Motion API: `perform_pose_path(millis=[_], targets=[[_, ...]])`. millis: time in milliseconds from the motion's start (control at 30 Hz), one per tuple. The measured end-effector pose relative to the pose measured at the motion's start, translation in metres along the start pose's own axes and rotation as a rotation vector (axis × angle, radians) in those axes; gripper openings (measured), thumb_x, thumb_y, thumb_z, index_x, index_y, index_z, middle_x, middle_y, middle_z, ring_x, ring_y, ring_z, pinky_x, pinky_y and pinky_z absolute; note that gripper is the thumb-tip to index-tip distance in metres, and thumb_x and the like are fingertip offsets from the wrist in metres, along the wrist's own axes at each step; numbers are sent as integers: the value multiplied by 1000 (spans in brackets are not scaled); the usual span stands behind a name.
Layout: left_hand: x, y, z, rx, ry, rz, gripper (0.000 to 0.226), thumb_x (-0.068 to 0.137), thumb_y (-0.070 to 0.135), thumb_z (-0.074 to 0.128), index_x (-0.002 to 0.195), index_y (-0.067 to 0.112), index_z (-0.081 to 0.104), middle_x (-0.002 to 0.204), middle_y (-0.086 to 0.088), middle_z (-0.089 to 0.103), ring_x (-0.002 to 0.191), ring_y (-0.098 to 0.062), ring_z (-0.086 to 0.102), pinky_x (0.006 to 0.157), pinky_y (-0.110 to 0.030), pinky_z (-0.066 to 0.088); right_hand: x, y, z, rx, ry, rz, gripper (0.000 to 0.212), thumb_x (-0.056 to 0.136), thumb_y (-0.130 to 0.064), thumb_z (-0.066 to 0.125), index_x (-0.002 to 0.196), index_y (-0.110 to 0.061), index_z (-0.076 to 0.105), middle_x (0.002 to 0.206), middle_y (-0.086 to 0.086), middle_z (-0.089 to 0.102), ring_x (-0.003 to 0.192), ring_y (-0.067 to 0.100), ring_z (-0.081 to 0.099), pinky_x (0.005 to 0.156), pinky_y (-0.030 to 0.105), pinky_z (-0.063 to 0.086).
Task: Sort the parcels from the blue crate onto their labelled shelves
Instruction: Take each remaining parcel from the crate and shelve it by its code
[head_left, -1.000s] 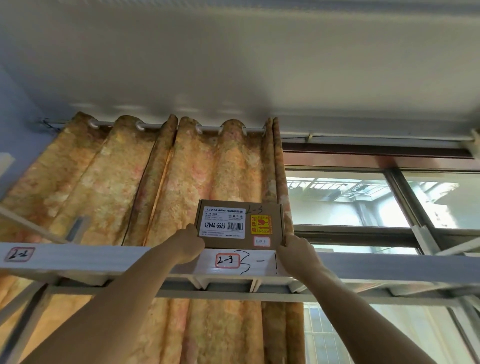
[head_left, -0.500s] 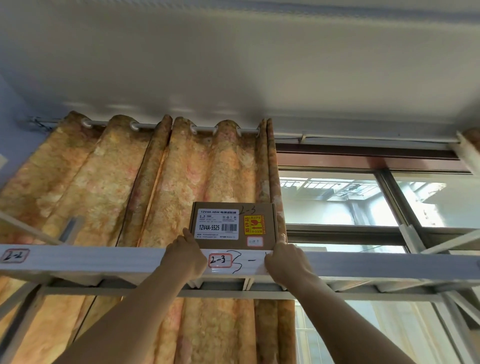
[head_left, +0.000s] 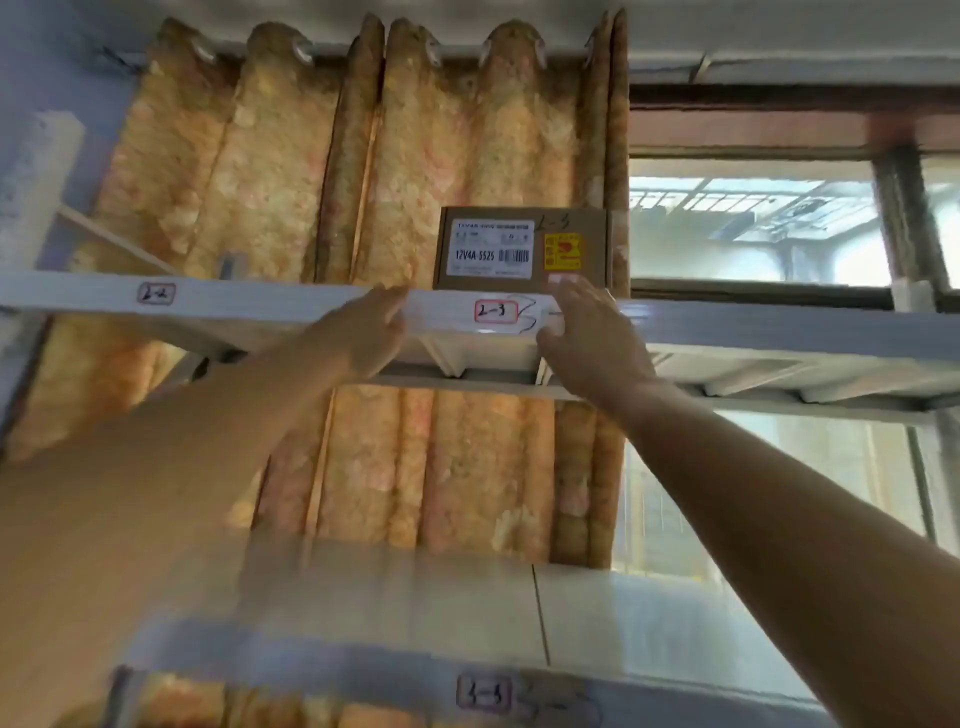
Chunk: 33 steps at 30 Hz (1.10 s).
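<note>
A brown cardboard parcel (head_left: 522, 248) with a white barcode label, a yellow sticker and "2-3" handwritten on it stands upright on the upper white shelf (head_left: 260, 304), just above the shelf's red-framed "2-3" tag (head_left: 496, 310). My left hand (head_left: 371, 332) hangs in front of the shelf edge to the parcel's lower left, fingers straight, holding nothing. My right hand (head_left: 592, 332) is spread in front of the shelf edge below the parcel's right corner, fingers loose and apart from the box.
A "2-2" tag (head_left: 156, 293) marks the same shelf further left. A lower white shelf (head_left: 571, 613) carries a "3-3" tag (head_left: 484, 693). Orange patterned curtain (head_left: 291, 171) hangs behind; a window (head_left: 753, 218) lies at the right.
Both hands have let go of the parcel and drawn back and down from it. The parcel stays on the shelf. The view has tipped downward, revealing the lower shelf.
</note>
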<state>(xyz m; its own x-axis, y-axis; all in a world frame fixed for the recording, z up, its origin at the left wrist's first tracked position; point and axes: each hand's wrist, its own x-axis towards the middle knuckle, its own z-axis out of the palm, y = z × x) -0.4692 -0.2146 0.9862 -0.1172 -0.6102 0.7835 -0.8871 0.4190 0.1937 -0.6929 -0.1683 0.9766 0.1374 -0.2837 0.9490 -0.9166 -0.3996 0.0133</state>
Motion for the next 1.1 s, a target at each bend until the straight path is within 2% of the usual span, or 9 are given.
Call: perform_pose_path(millis=[100,200,333,400,600,700,833,967,1100], targets=[[-44,-27,1,93,-84,-24,53,101,30,26,150,22,8,159,-1,2,146,-19,8,115,-32,12,-23,-42,37,45,-206,-50,50,93,-21,45,142,-12,38,147,10,39,135,26,33,109,37,29],[-99,-58,0,249,-187,-106,52,101,26,28,150,17,13,158,-6,15,142,-24,21,112,-33,20,-57,-89,82,151,-426,-108,48,94,-22,42,141,-11,38,148,12,37,135,29,34,107,38,32],[-186,-112,-14,328,-298,-376,52,101,27,28,149,12,16,156,-9,21,132,-20,34,104,-29,27,-113,-157,138,285,-693,-172,50,97,-25,39,144,-10,33,151,10,33,137,29,31,108,40,32],[-236,-143,-31,418,-325,-496,50,101,25,29,148,10,22,154,-12,24,136,-26,33,111,-35,27,-142,-195,159,337,-805,-248,51,99,-25,36,147,-11,27,154,9,28,139,28,29,112,39,28],[-411,-204,-80,569,-497,-796,52,103,26,21,150,13,6,159,-5,3,146,-21,11,117,-32,9,-241,-313,191,599,-963,-397,48,99,-24,37,145,-11,34,152,10,34,140,28,31,116,39,23],[-501,-215,-94,599,-496,-920,51,102,24,27,149,12,13,159,-7,9,144,-22,16,115,-30,14,-303,-356,195,677,-1108,-454,52,100,-26,39,147,-7,29,154,12,28,142,29,25,116,36,19],[-612,-227,-97,526,-621,-1112,52,103,25,22,150,12,4,159,-7,-2,146,-22,7,119,-33,11,-394,-403,197,758,-1287,-415,54,99,-23,43,147,-3,26,153,16,30,140,31,29,114,36,24],[-692,-239,-93,524,-691,-1190,52,102,25,21,150,11,6,159,-7,2,146,-22,9,118,-37,14,-477,-455,198,734,-1443,-623,60,102,-31,36,152,-8,12,161,7,9,148,21,7,120,32,5],[-755,-259,-98,479,-753,-1268,54,101,27,23,151,15,6,159,-5,6,145,-23,16,117,-41,20,-523,-500,206,722,-1520,-652,59,100,-30,41,152,-13,19,160,3,14,148,20,10,120,33,14]])
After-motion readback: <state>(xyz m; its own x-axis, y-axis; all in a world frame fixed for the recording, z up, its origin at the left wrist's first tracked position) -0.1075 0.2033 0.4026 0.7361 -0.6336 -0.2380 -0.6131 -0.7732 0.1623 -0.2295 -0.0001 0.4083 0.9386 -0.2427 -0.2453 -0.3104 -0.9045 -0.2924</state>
